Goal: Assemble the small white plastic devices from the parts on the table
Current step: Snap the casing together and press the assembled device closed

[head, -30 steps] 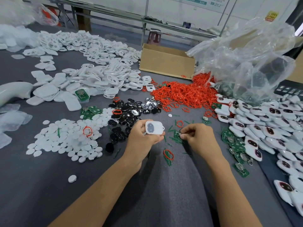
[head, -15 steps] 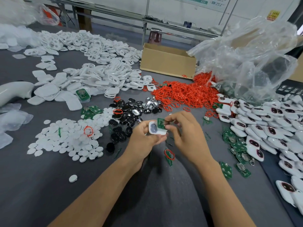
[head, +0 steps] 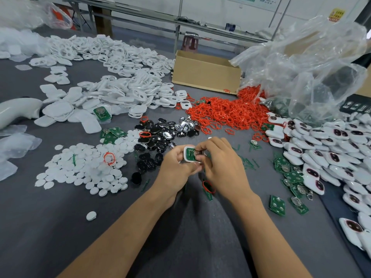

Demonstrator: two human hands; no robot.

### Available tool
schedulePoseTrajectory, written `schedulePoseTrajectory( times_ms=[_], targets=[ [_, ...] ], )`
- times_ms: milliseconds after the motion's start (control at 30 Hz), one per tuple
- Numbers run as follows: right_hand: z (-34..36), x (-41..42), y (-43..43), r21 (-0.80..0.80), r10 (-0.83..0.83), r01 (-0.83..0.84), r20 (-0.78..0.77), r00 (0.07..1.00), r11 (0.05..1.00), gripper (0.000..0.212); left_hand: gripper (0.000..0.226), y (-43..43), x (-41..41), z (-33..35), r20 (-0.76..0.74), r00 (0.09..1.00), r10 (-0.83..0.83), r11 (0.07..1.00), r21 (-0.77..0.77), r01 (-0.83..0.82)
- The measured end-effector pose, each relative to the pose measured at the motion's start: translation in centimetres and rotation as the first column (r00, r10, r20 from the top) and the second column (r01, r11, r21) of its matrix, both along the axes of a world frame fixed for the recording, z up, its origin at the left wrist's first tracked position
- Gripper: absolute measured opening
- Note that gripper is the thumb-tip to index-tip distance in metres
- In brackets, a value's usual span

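Since the frame before, my right hand (head: 222,167) had brought the green board (head: 190,153) down into the white shell (head: 185,157), where it sat. My left hand (head: 176,167) gripped the shell by its edges just above the table (head: 60,227), near the black caps (head: 154,137). My right fingertips (head: 204,146) curled onto the board's right side, pinching it. Red rings (head: 226,113) lay heaped behind, white discs (head: 84,167) to the left.

hands (head: 173,170) (head: 222,167) gripping white shell (head: 185,155), green board (head: 190,153) seemingly inside
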State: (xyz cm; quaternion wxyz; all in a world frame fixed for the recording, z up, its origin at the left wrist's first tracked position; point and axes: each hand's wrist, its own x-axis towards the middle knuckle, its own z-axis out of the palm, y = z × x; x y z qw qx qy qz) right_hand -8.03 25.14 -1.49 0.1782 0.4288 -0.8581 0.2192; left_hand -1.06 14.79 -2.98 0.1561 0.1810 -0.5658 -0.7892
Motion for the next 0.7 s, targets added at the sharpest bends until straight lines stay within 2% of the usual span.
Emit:
schedulePoseTrajectory(
  times_ms=[167, 367, 700],
  targets=[
    [0.1, 0.12, -0.06, 0.003, 0.0, 0.0, 0.019, 1.0, 1.0, 0.011, 0.042, -0.11, -0.17, -0.25, -0.002, 1.0, 0.015, 1.0, 0.022, -0.015],
    [0.22, 0.21, -0.09, 0.009, 0.006, -0.006, 0.028, 1.0, 1.0, 0.011, 0.035, -0.6, -0.61, -0.44, -0.008, 1.0, 0.0, 0.988, 0.157, 0.001],
    [0.08, 0.3, -0.2, 0.007, 0.007, -0.007, 0.024, 1.0, 1.0, 0.009, 0.036, -0.54, -0.52, -0.4, -0.02, 1.0, -0.005, 0.988, 0.154, 0.008]
  ],
)
